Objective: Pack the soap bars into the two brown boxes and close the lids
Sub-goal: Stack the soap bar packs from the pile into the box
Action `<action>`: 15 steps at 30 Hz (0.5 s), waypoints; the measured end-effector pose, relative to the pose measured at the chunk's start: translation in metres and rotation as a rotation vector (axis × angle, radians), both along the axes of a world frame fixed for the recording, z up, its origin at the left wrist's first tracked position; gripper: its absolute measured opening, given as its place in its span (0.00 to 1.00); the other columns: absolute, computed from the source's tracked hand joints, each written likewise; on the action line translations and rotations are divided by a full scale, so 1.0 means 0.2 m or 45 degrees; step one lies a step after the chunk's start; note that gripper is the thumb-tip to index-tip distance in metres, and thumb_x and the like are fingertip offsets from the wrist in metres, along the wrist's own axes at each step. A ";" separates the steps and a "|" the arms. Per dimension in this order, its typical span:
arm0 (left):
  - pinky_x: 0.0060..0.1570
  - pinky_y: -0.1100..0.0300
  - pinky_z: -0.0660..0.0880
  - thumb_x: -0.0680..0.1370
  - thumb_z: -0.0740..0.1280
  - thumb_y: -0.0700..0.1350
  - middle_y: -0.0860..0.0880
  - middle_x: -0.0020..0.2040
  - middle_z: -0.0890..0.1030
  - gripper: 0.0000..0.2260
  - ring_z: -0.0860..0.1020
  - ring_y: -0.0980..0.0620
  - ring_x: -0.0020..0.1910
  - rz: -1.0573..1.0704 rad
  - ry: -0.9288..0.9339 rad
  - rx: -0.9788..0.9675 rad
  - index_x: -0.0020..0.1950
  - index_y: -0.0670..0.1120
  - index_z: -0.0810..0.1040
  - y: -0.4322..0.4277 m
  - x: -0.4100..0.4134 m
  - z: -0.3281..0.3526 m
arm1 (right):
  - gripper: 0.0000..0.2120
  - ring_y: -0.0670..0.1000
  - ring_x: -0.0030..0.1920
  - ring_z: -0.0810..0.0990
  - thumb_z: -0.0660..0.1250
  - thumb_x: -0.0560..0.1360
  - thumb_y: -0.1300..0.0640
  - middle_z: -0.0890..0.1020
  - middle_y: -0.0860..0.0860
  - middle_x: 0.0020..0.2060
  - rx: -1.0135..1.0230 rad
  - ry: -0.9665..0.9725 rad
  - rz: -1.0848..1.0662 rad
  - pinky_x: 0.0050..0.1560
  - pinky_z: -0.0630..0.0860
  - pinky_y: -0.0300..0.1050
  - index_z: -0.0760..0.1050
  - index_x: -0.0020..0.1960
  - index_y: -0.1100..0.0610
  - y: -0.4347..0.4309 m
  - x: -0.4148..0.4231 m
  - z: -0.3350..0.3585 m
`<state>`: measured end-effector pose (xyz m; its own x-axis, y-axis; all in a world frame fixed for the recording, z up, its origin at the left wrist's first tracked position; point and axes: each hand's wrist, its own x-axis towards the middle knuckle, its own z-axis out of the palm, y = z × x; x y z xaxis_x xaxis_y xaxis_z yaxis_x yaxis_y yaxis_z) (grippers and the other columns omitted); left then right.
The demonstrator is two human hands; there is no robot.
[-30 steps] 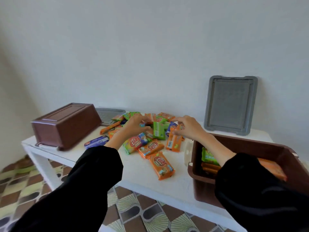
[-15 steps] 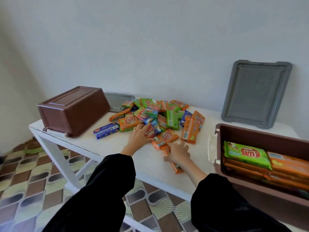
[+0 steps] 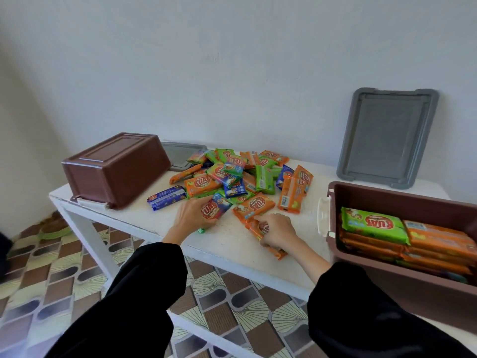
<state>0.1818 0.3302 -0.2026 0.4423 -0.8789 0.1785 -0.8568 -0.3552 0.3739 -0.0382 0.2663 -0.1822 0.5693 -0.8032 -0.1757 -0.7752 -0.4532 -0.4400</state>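
Two boxes at opposite table point(image 3: 227, 244) edges: upturned box point(image 3: 116, 171), open box point(image 3: 387, 192). Two lids: flat lid point(image 3: 180, 153), leaning lid point(image 3: 387, 135). Left hand point(image 3: 191, 215) fingers clamp red bar point(image 3: 215, 208); right hand point(image 3: 278, 232) fingers clamp orange bar point(image 3: 259, 227).

On my white bench point(image 3: 227, 244): pile of soap bars point(image 3: 242, 174), centre. Left: upturned brown box point(image 3: 116, 171), flat grey lid point(image 3: 180, 153) behind it. Right: open brown box point(image 3: 402, 195) stacked with bars; leaning grey lid point(image 3: 387, 135) against the wall. My left hand point(image 3: 191, 215) grips a red bar point(image 3: 215, 206), my right hand point(image 3: 277, 231) an orange bar point(image 3: 260, 227).

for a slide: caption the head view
Left hand and right hand grip soap bars at the edge of the pile, beside a part-filled brown box.
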 end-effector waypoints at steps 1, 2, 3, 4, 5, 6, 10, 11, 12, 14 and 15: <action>0.50 0.60 0.74 0.66 0.75 0.53 0.46 0.59 0.80 0.33 0.78 0.49 0.53 0.009 0.039 -0.036 0.70 0.49 0.70 0.02 0.00 0.02 | 0.36 0.60 0.66 0.68 0.73 0.66 0.59 0.71 0.56 0.66 -0.021 -0.053 -0.005 0.60 0.74 0.54 0.65 0.71 0.47 0.01 0.00 0.03; 0.49 0.60 0.75 0.66 0.75 0.53 0.46 0.59 0.80 0.33 0.78 0.49 0.53 0.010 0.069 -0.069 0.69 0.49 0.70 0.04 0.00 0.06 | 0.36 0.60 0.65 0.69 0.74 0.66 0.59 0.72 0.55 0.65 -0.052 -0.109 -0.007 0.60 0.74 0.54 0.66 0.70 0.47 0.01 0.01 0.07; 0.48 0.60 0.76 0.66 0.76 0.52 0.45 0.58 0.80 0.33 0.79 0.50 0.52 0.000 0.079 -0.095 0.69 0.49 0.70 0.04 -0.02 0.10 | 0.35 0.58 0.64 0.71 0.74 0.66 0.60 0.74 0.54 0.64 -0.091 -0.165 -0.002 0.59 0.74 0.53 0.67 0.70 0.48 0.01 0.00 0.11; 0.47 0.61 0.76 0.66 0.76 0.52 0.46 0.57 0.81 0.33 0.79 0.50 0.51 -0.018 0.073 -0.118 0.69 0.49 0.70 0.04 -0.03 0.16 | 0.33 0.56 0.62 0.73 0.74 0.67 0.61 0.77 0.53 0.62 -0.135 -0.216 0.010 0.58 0.74 0.51 0.68 0.69 0.49 0.00 0.00 0.15; 0.47 0.62 0.76 0.66 0.76 0.53 0.46 0.56 0.81 0.33 0.79 0.51 0.50 -0.040 0.060 -0.144 0.69 0.50 0.71 0.03 -0.06 0.22 | 0.32 0.55 0.59 0.75 0.73 0.68 0.62 0.79 0.53 0.59 -0.175 -0.248 0.013 0.57 0.75 0.49 0.68 0.69 0.50 0.00 -0.02 0.21; 0.46 0.63 0.75 0.66 0.76 0.53 0.47 0.55 0.81 0.33 0.79 0.52 0.49 -0.065 0.040 -0.173 0.68 0.50 0.71 0.02 -0.09 0.29 | 0.31 0.54 0.58 0.76 0.72 0.69 0.62 0.80 0.54 0.57 -0.225 -0.273 0.012 0.56 0.74 0.48 0.68 0.70 0.51 -0.01 -0.04 0.28; 0.45 0.64 0.72 0.65 0.76 0.54 0.48 0.53 0.82 0.32 0.77 0.55 0.46 -0.240 0.019 -0.243 0.67 0.51 0.73 -0.09 -0.25 0.53 | 0.34 0.56 0.61 0.74 0.72 0.66 0.63 0.75 0.56 0.64 -0.338 -0.343 -0.079 0.57 0.74 0.49 0.68 0.69 0.48 -0.10 -0.22 0.52; 0.46 0.64 0.73 0.65 0.76 0.54 0.49 0.53 0.82 0.32 0.77 0.55 0.45 -0.295 0.031 -0.246 0.67 0.51 0.73 -0.12 -0.30 0.58 | 0.35 0.57 0.62 0.73 0.73 0.65 0.63 0.75 0.55 0.64 -0.354 -0.343 -0.107 0.58 0.74 0.49 0.68 0.69 0.46 -0.13 -0.29 0.58; 0.46 0.65 0.74 0.65 0.76 0.54 0.49 0.52 0.82 0.32 0.78 0.56 0.45 -0.356 0.045 -0.243 0.67 0.51 0.73 -0.15 -0.36 0.62 | 0.35 0.57 0.63 0.73 0.73 0.65 0.63 0.75 0.55 0.64 -0.371 -0.333 -0.125 0.59 0.72 0.48 0.69 0.69 0.46 -0.15 -0.37 0.62; 0.44 0.67 0.75 0.66 0.76 0.52 0.48 0.53 0.83 0.31 0.78 0.56 0.44 -0.494 0.050 -0.232 0.67 0.51 0.73 -0.22 -0.47 0.68 | 0.34 0.56 0.63 0.73 0.73 0.65 0.63 0.74 0.54 0.65 -0.385 -0.299 -0.142 0.60 0.69 0.45 0.69 0.69 0.49 -0.19 -0.55 0.71; 0.44 0.67 0.76 0.66 0.76 0.51 0.48 0.53 0.82 0.30 0.79 0.56 0.45 -0.564 0.039 -0.223 0.67 0.51 0.73 -0.26 -0.54 0.70 | 0.34 0.56 0.64 0.72 0.74 0.66 0.63 0.73 0.54 0.65 -0.389 -0.270 -0.156 0.60 0.68 0.45 0.69 0.69 0.49 -0.22 -0.64 0.75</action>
<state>0.0744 0.2790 -0.0622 0.0389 -0.9420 0.3332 -0.8992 0.1125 0.4228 -0.1660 0.2225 -0.0330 0.4640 -0.8644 0.1936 -0.7380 -0.4981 -0.4553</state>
